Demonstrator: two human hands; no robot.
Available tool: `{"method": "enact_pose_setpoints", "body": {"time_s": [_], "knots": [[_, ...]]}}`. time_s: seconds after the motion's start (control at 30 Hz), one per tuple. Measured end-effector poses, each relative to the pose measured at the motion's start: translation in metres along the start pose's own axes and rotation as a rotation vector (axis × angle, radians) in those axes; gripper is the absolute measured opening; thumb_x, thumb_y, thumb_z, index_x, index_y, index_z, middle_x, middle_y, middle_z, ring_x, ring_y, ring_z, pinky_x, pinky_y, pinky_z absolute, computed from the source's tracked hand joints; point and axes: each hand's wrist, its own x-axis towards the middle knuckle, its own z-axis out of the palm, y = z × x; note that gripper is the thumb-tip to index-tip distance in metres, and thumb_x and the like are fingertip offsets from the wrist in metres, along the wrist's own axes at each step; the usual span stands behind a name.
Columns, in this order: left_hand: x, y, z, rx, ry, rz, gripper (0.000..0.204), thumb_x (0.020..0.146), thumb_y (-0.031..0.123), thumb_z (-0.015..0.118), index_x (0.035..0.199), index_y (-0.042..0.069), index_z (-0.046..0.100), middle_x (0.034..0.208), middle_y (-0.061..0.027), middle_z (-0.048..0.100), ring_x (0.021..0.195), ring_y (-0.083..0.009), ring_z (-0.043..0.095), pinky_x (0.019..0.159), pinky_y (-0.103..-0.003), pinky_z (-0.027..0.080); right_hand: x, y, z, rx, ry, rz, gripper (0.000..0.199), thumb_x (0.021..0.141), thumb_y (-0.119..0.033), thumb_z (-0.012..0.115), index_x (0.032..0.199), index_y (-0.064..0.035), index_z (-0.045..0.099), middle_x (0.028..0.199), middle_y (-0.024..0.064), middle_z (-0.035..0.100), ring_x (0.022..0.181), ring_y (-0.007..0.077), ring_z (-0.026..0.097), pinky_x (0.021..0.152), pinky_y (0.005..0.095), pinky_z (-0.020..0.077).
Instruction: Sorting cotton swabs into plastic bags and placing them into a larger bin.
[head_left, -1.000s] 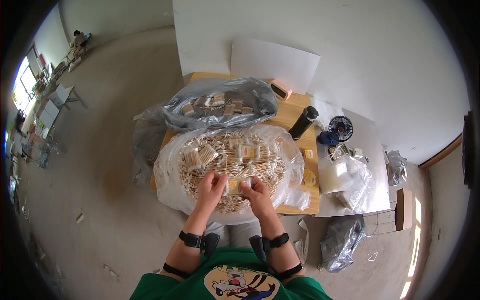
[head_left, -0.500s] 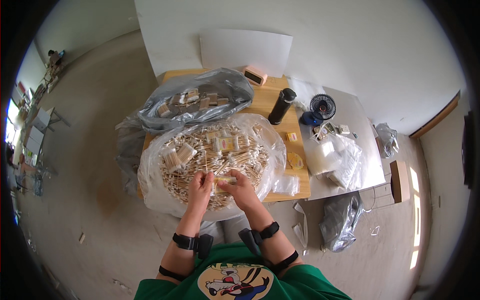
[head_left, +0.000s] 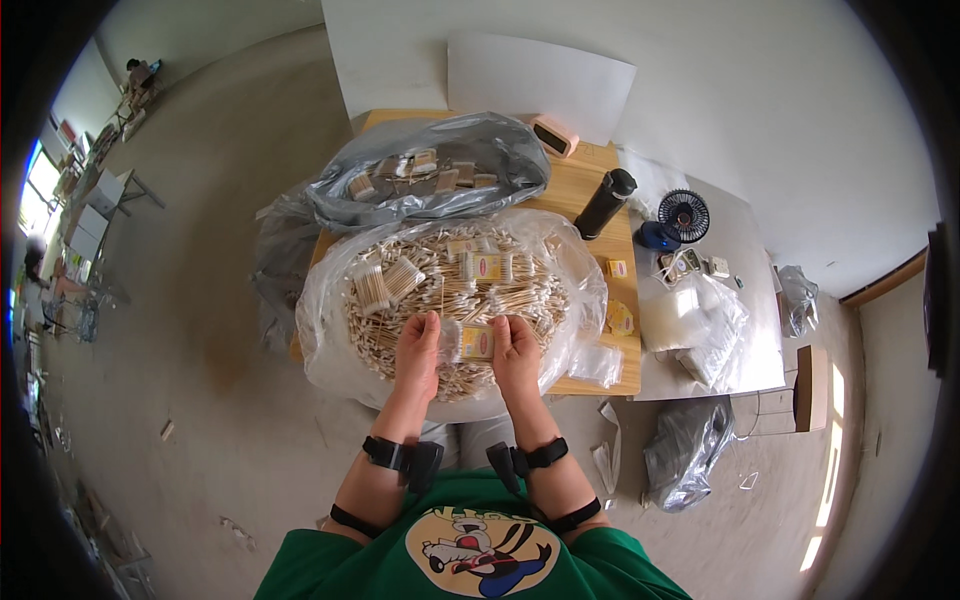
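wooden table (head_left: 620, 345), frame centre: bears a clear bag of loose cotton swabs (head_left: 455, 290); grey bag of packed bundles (head_left: 430, 175) above it. small clear packet with yellow label (head_left: 470, 342), lower centre, held between both hands over the heap. i judge it best kept level, pinched at both ends. left hand (head_left: 418, 352), right hand (head_left: 517, 352): fingers curled closed on the packet, wrists low, forearms rising from the bottom edge.
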Motion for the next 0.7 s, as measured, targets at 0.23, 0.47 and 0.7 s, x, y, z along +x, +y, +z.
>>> {"method": "enact_pose_setpoints", "body": {"time_s": [0.23,0.47,0.7], "knots": [[0.001,0.002,-0.007,0.292,-0.041,-0.088,0.035,0.092,0.038,0.057,0.07,0.014,0.046,0.064,0.0088,0.039,0.055,-0.0008,0.031,0.046,-0.021,0.024,0.003,-0.008,-0.001,-0.106,0.008,-0.034,0.027,0.095,-0.024,0.053,0.083,-0.0003,0.055,0.064,0.0033,0.054,0.059,0.0105,0.048,0.055,0.0271,0.0415],[0.012,0.013,-0.02,0.222,0.061,0.053,0.038,0.094,0.038,0.054,0.07,0.01,0.049,0.057,0.0099,0.03,0.049,-0.0015,0.023,0.044,-0.022,0.017,0.015,0.012,-0.015,-0.141,0.088,0.006,0.026,0.093,-0.025,0.057,0.083,-0.001,0.056,0.066,0.0064,0.055,0.061,0.013,0.049,0.059,0.0283,0.0427],[0.023,0.009,-0.036,0.569,0.161,0.288,0.036,0.096,0.032,0.051,0.074,0.005,0.054,0.058,0.006,0.039,0.052,-0.0037,0.033,0.047,-0.022,0.027,0.022,0.003,-0.009,-0.259,0.031,0.016,0.026,0.093,-0.025,0.056,0.084,-0.0003,0.056,0.068,0.008,0.057,0.063,0.0132,0.048,0.061,0.0284,0.0427]]}}
